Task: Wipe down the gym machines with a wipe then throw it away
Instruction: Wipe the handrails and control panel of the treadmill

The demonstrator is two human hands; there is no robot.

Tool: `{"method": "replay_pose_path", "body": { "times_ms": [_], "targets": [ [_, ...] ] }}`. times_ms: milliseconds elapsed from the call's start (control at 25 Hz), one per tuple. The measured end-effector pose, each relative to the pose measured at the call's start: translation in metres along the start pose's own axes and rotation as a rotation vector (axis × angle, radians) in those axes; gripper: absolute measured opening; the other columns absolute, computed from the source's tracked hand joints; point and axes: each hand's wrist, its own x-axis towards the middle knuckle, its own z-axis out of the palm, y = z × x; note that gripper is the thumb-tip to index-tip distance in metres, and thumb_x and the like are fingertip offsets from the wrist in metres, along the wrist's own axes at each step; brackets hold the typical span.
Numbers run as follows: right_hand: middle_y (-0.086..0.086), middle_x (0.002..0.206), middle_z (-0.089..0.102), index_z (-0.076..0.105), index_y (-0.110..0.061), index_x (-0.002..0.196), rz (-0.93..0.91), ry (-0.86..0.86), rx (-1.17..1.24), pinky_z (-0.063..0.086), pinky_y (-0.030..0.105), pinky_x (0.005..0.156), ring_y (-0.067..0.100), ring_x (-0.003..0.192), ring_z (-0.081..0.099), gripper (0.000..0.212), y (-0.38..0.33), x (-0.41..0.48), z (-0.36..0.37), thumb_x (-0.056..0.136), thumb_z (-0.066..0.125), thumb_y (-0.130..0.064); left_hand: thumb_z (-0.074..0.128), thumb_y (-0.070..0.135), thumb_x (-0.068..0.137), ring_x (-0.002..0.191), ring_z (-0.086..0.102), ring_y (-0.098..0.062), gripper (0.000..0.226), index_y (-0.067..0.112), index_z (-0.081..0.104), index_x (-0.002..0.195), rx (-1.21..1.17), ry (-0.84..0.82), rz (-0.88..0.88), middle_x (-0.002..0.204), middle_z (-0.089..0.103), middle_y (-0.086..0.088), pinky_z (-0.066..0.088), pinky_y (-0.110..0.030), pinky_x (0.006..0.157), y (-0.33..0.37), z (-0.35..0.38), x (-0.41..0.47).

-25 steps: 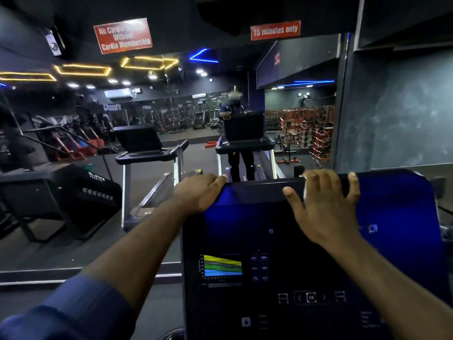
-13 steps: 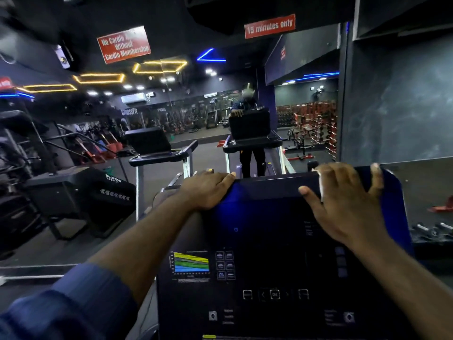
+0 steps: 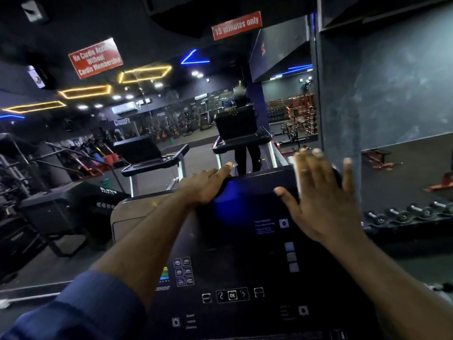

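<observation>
A black treadmill console (image 3: 245,241) with lit buttons and a small display fills the lower middle of the head view. My left hand (image 3: 206,185) rests on its top left corner, fingers curled over the edge. My right hand (image 3: 321,192) lies flat with spread fingers on the console's top right part. A white wipe (image 3: 295,170) shows as a pale strip under the fingers of that hand, mostly hidden by it.
A wall mirror ahead reflects a person at a treadmill (image 3: 239,133). Another treadmill console (image 3: 149,158) stands to the left, with dark machines (image 3: 61,207) beyond it. A dumbbell rack (image 3: 407,214) runs along the right, beside a grey pillar (image 3: 340,94).
My right hand with the wipe has slid right along the console's top. The view has swung, so the console sits further right. My left hand keeps its hold on the corner.
</observation>
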Motion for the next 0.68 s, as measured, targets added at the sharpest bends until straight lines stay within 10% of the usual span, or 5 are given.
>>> {"method": "replay_pose_path", "body": {
  "times_ms": [120,280,680],
  "targets": [
    [0.01,0.175,-0.007,-0.007,-0.011,0.166,0.126,-0.007,0.043,-0.011,0.059,0.126,0.027,0.161,-0.012,0.099,-0.016,0.0,-0.001,0.097,0.004,-0.081,0.016,0.071,0.105,0.141,0.047,-0.038,0.075,0.024,0.048,0.154,0.061,0.022,-0.014,0.158,0.047,-0.018,0.032,-0.056,0.12,0.009,0.005,-0.006],
    [0.003,0.174,-0.016,-0.007,-0.014,0.166,-0.249,-0.059,0.062,-0.014,0.049,0.127,0.019,0.16,-0.018,0.099,-0.078,-0.018,0.011,0.097,0.016,-0.082,0.021,0.047,0.115,0.141,0.047,-0.038,0.052,0.029,0.042,0.158,0.045,0.072,0.038,0.16,0.047,-0.012,0.036,-0.051,0.117,0.033,0.016,-0.019],
    [0.005,0.175,-0.007,0.003,-0.012,0.167,0.026,-0.055,0.089,0.01,0.061,0.128,0.023,0.162,-0.002,0.101,0.032,-0.113,0.016,0.096,0.034,-0.077,0.024,0.088,0.088,0.133,0.05,-0.028,0.085,0.026,0.045,0.143,0.359,0.241,0.388,0.143,0.054,-0.002,0.035,-0.054,0.106,0.107,0.075,-0.022]
  ]
}}
